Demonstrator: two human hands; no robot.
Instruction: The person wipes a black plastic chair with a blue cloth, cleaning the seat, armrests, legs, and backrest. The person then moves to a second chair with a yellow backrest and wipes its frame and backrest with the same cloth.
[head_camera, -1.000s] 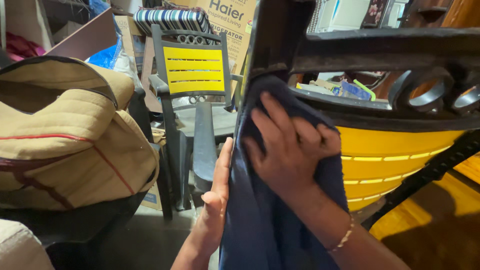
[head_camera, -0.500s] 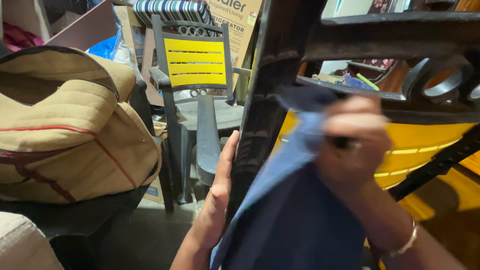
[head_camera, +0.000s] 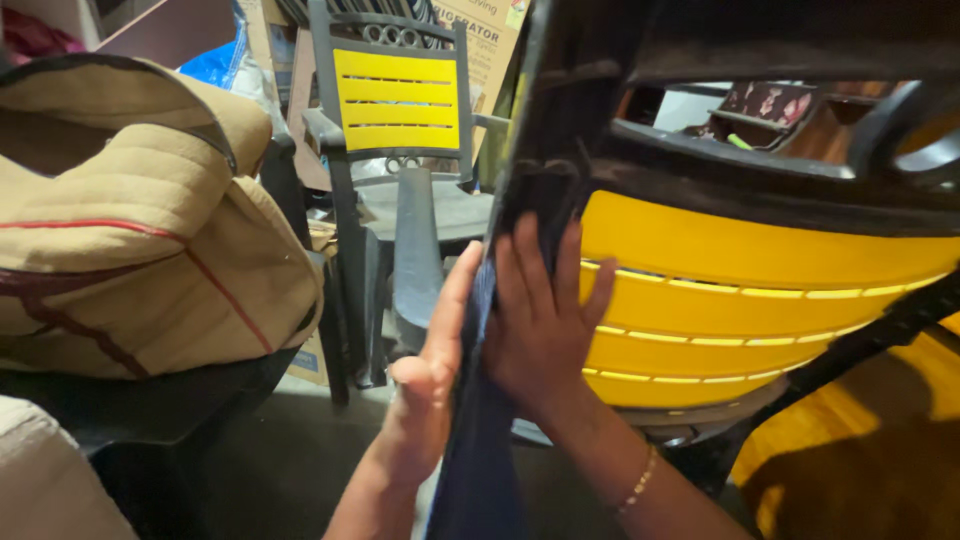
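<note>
Dark blue cloth (head_camera: 480, 440) hangs down the black side post of the near chair (head_camera: 740, 290), close in at centre. Right hand (head_camera: 540, 320), fingers spread flat, presses the cloth against the post beside the yellow slatted back. Left hand (head_camera: 432, 375), open and flat, braces the post's left side, gripping nothing. Second yellow-backed chair (head_camera: 395, 110) stands far left; tan padded bag (head_camera: 140, 220) at left.

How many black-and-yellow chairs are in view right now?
2: the near chair held tilted under the right hand and left hand, and a second chair upright behind; clutter may hide more.
</note>
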